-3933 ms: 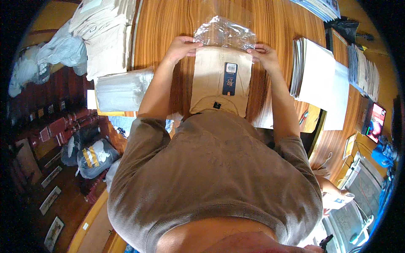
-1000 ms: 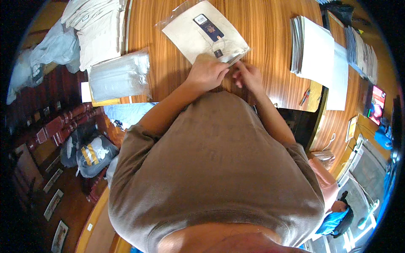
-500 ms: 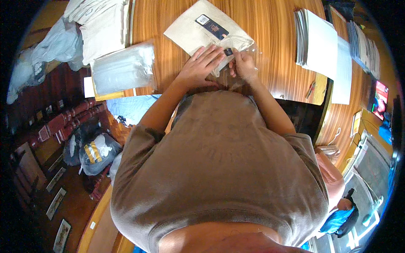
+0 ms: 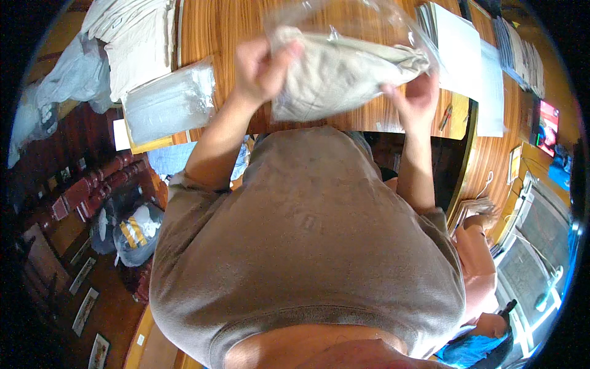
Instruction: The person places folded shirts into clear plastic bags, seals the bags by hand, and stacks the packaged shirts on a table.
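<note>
A folded beige cloth garment (image 4: 344, 77) is held up over the wooden table, blurred by motion. It is inside a clear plastic bag (image 4: 353, 15), whose loose end spreads out beyond the cloth. My left hand (image 4: 264, 66) is closed on the left end of the bagged garment. At the other end, my right hand (image 4: 419, 101) grips the bunched right corner between thumb and fingers. No tag shows on the side of the cloth facing me.
Left on the table are a pile of folded beige garments (image 4: 140, 46) and a stack of clear plastic bags (image 4: 172, 101). To the right lie white sheets (image 4: 458, 58) and small orange-handled snips (image 4: 446, 117). A person in pink (image 4: 476, 264) is at the right.
The garment has left the tabletop, raised and turned so its tagged face no longer shows. My hands have moved apart, each taking one end of the bag.
</note>
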Demonstrator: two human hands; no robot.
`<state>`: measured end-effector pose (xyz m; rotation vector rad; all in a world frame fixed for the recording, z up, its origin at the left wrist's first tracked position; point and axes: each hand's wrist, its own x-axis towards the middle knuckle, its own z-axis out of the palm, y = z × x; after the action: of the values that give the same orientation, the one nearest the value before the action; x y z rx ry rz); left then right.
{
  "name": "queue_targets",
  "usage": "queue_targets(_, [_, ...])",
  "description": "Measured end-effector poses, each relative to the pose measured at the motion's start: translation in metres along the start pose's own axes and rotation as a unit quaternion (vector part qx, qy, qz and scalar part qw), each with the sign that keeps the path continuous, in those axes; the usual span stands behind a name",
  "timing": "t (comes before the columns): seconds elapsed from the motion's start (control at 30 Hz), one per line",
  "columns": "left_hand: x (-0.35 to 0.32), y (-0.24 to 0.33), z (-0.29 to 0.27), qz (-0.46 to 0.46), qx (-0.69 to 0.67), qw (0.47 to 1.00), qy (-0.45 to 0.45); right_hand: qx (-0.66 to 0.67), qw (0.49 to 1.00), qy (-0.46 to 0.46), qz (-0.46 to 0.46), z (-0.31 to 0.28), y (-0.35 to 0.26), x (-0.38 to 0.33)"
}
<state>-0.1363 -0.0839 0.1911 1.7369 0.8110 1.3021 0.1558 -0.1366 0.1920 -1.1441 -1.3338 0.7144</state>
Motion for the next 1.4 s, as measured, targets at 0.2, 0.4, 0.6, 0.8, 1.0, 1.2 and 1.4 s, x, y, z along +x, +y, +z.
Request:
queue_targets(0.2, [0.029, -0.065, 0.016, -0.045, 0.170, 0.956, 0.235, 0.026, 0.969, 0.163, 0.185, 0.053, 0.088, 0.036])
queue_targets(0.4, [-0.030, -0.111, 0.102, -0.128, 0.495, 0.857, -0.070, 0.127, 0.897, 0.010, 0.424, 0.032, 0.161, -0.094])
queue_targets(0.6, [-0.045, -0.144, 0.098, -0.037, 0.558, 0.821, -0.117, -0.349, 0.928, -0.071, 0.110, -0.031, 0.091, -0.088])
queue_targets(0.8, [-0.008, -0.152, 0.076, 0.068, 0.530, 0.822, -0.196, -0.359, 0.851, -0.359, -0.135, -0.007, 0.106, 0.000])
queue_targets(1.0, [0.016, -0.168, 0.100, 0.166, 0.452, 0.805, -0.347, -0.405, 0.786, -0.468, 0.007, -0.008, 0.106, 0.029])
queue_targets(1.2, [0.018, -0.154, 0.105, 0.154, 0.485, 0.758, -0.407, -0.414, 0.783, -0.437, -0.154, -0.025, 0.134, 0.029])
queue_targets(1.4, [0.012, -0.163, 0.105, 0.167, 0.423, 0.809, -0.372, -0.445, 0.726, -0.475, -0.223, -0.026, 0.139, 0.036])
